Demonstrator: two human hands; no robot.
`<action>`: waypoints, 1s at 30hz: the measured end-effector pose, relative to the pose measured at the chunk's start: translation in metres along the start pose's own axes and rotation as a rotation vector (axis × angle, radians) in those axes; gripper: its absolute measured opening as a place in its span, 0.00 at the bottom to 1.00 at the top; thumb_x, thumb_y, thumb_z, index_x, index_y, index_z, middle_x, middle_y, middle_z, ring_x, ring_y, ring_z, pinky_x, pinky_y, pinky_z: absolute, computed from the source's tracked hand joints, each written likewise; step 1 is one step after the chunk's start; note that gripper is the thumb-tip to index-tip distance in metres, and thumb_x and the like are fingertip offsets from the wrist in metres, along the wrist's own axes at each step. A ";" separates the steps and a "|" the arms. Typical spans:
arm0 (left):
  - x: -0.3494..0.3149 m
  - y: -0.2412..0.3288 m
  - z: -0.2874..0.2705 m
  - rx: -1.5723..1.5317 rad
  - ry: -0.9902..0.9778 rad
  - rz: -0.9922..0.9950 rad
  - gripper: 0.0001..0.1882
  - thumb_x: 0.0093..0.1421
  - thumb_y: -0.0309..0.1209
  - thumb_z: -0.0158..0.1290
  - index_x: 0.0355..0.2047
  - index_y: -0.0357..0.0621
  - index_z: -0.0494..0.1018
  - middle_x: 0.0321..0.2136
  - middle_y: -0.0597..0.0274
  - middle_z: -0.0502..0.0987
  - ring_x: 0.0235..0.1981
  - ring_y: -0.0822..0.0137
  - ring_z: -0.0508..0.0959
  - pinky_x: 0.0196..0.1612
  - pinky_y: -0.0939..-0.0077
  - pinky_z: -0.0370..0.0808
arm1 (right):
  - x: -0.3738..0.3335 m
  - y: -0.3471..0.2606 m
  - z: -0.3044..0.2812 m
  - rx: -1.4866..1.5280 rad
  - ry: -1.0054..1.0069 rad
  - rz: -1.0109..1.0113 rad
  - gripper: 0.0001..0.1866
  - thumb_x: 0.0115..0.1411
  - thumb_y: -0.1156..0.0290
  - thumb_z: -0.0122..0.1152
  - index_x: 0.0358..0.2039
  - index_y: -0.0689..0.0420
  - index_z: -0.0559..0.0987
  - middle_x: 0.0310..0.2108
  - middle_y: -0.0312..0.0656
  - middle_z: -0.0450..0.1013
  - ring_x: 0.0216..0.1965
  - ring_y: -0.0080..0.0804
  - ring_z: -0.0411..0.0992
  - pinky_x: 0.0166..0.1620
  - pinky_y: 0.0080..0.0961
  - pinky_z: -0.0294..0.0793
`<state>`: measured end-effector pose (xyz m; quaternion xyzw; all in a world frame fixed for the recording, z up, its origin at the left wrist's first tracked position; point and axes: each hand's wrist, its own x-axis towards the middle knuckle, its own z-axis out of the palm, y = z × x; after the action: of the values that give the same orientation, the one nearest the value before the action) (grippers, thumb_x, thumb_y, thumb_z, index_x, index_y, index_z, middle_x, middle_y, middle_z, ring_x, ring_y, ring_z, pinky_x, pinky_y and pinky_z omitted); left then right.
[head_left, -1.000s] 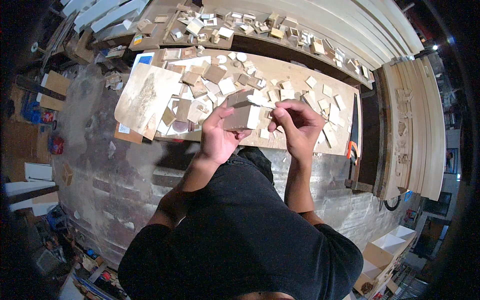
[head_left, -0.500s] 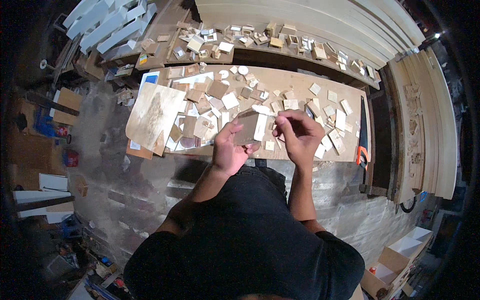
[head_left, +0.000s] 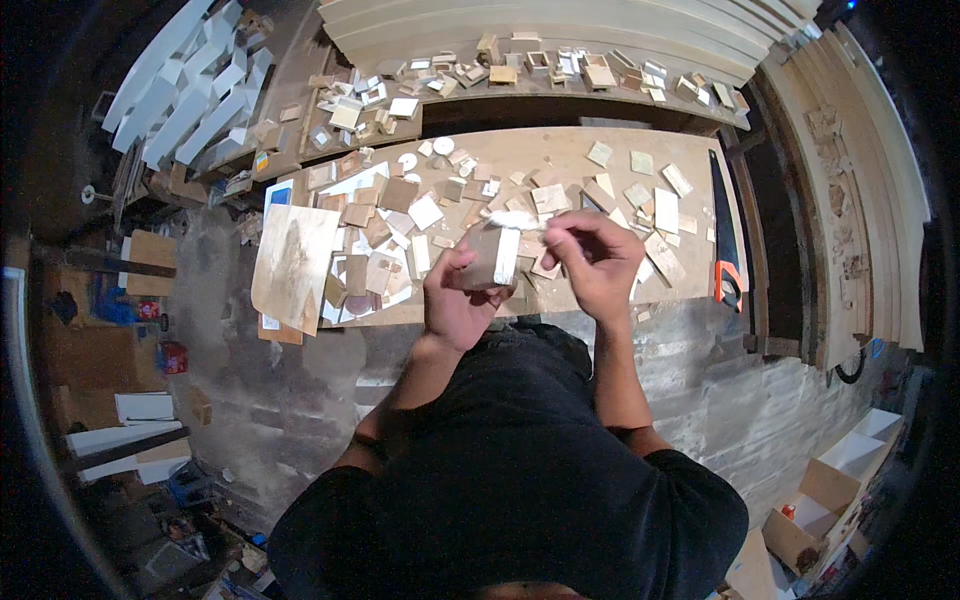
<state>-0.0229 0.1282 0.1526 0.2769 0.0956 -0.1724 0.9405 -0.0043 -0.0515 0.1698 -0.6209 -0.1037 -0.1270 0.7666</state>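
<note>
Block [head_left: 488,255] and white piece [head_left: 515,218], as held

Hazards, by judgement

Table [head_left: 560,142]: long, brown, strewn with scraps [head_left: 426,212]. A dropped block could have struck its edge or been lost among similar pieces; likeliest cause, a loose hold.
Panel [head_left: 295,255]: flat, pale, at the table's left end, its near end at or past the edge. A knock from the left forearm [head_left: 405,375] could have shifted it.
Saw [head_left: 725,210]: orange-handled, at the table's right end, well apart from both hands; a small risk.
Block: could have twisted, since one hand alone bore it and a push on its upper end would have gone unbraced.
White piece: could have bent, torn or smeared if drawn too hard across the block; its substance could not be told.

Positions

Left hand [head_left: 465,300]: closed about the block, digits at its left side and beneath.
Right hand [head_left: 598,262]: thumb and fingertips pinched together at the right end of the white piece.
Block: between the hands, in the left one's grasp, just beside the right one but apart from it, pale narrow face to the right.
White piece: at the block's upper end, seemingly touching it, reaching across to the right fingertips.
</note>
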 end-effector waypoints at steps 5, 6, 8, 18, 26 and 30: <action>0.021 -0.029 0.015 -0.034 0.101 0.051 0.25 0.61 0.42 0.44 0.49 0.35 0.72 0.35 0.54 0.79 0.35 0.58 0.79 0.42 0.63 0.77 | -0.007 -0.010 -0.033 -0.085 -0.219 -0.060 0.03 0.55 0.88 0.62 0.30 0.69 0.81 0.26 0.48 0.77 0.24 0.28 0.77 0.25 0.21 0.76; 0.025 -0.035 0.015 -0.042 0.119 0.059 0.25 0.61 0.42 0.44 0.50 0.34 0.72 0.36 0.53 0.79 0.36 0.57 0.80 0.43 0.62 0.77 | -0.005 -0.011 -0.043 -0.072 -0.204 -0.057 0.03 0.54 0.86 0.64 0.30 0.67 0.81 0.27 0.46 0.78 0.24 0.27 0.77 0.26 0.20 0.76; 0.027 -0.043 0.035 -0.058 0.168 0.064 0.25 0.61 0.42 0.44 0.50 0.34 0.73 0.38 0.52 0.80 0.38 0.56 0.80 0.45 0.60 0.78 | -0.007 -0.010 -0.064 -0.047 -0.165 -0.036 0.05 0.53 0.84 0.66 0.31 0.63 0.82 0.27 0.44 0.79 0.25 0.26 0.78 0.30 0.19 0.76; 0.022 -0.062 0.054 0.024 0.302 0.094 0.23 0.61 0.42 0.46 0.50 0.39 0.73 0.37 0.55 0.79 0.34 0.61 0.78 0.33 0.67 0.74 | -0.012 -0.009 -0.083 -0.017 -0.302 -0.045 0.05 0.55 0.88 0.62 0.34 0.70 0.79 0.28 0.47 0.76 0.24 0.28 0.76 0.24 0.21 0.77; 0.003 -0.054 0.038 0.088 0.020 0.021 0.31 0.58 0.39 0.42 0.62 0.43 0.64 0.37 0.63 0.75 0.25 0.73 0.70 0.26 0.79 0.67 | -0.006 -0.007 -0.067 0.086 -0.114 0.037 0.05 0.58 0.86 0.61 0.36 0.70 0.80 0.31 0.46 0.78 0.26 0.25 0.78 0.30 0.19 0.79; -0.005 -0.039 0.025 0.081 -0.030 0.034 0.32 0.58 0.40 0.42 0.63 0.44 0.64 0.39 0.63 0.75 0.26 0.74 0.70 0.27 0.80 0.67 | -0.006 -0.010 -0.053 0.055 -0.033 -0.008 0.06 0.58 0.86 0.62 0.37 0.70 0.79 0.30 0.46 0.78 0.25 0.25 0.78 0.29 0.18 0.78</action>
<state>-0.0401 0.0852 0.1558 0.3135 0.0699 -0.1642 0.9327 -0.0131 -0.1052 0.1664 -0.6011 -0.1221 -0.1168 0.7811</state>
